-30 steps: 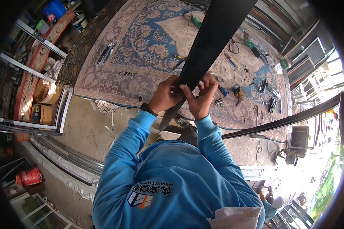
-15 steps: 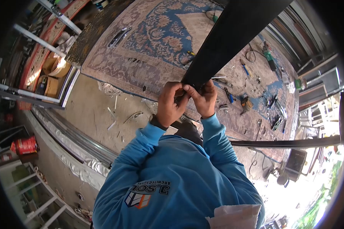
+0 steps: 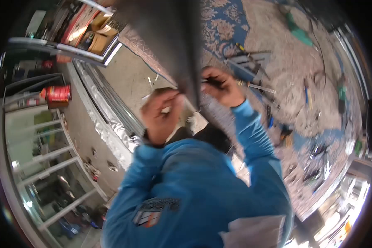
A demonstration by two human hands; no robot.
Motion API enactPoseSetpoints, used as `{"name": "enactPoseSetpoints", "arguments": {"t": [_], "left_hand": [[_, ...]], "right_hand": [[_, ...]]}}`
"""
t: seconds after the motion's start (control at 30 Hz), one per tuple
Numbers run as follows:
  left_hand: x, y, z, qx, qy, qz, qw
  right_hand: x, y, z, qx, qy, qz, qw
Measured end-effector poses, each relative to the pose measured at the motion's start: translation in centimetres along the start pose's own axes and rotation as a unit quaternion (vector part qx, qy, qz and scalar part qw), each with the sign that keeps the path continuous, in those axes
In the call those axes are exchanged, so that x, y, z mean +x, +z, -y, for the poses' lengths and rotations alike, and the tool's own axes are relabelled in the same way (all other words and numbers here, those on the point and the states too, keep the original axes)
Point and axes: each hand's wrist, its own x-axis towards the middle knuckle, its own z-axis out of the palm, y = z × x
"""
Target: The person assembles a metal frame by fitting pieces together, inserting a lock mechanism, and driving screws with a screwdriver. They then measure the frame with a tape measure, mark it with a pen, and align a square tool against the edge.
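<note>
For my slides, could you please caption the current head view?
Left hand and right hand flank a dark panel near a patterned carpet.

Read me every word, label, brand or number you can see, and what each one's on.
Nothing can be read with certainty.
Shirt: upside-down dark lettering by a logo, too blurred to read.
Red pack: pale marks, too small and blurred to read.
</note>
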Motion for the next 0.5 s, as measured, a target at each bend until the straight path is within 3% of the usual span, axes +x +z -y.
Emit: {"name": "enactPoseSetpoints", "arguments": {"t": [0.07,0.13,0.23,0.33,0.37,0.5], "left_hand": [[-0.6,0.7,1.6,-0.031,0.033,-0.036,0.998],[-1.8,-0.4,2.2,0.077,0.016,-0.018,0.997],[-1.7,0.0,0.5,0.068,-0.042,-0.020,0.997],[-2.0,1.5,-0.2,-0.005,-0.031,-0.094,0.995],[-2.3,1.2,0.0,0.012,-0.028,-0.091,0.995],[-3.1,0.4,0.5,0.068,-0.008,-0.096,0.993]], "right_hand": [[0.8,-0.7,-0.8,-0.008,-0.028,0.024,0.999],[1.0,-1.1,-1.3,0.032,0.013,0.049,0.998],[1.4,-1.7,-2.9,0.018,-0.086,0.064,0.994],[2.0,-2.4,-3.5,-0.023,-0.158,0.081,0.984],[1.8,-2.0,-3.3,0.055,-0.112,0.063,0.990],[2.7,-2.8,-3.8,0.018,-0.173,0.088,0.981]]}}
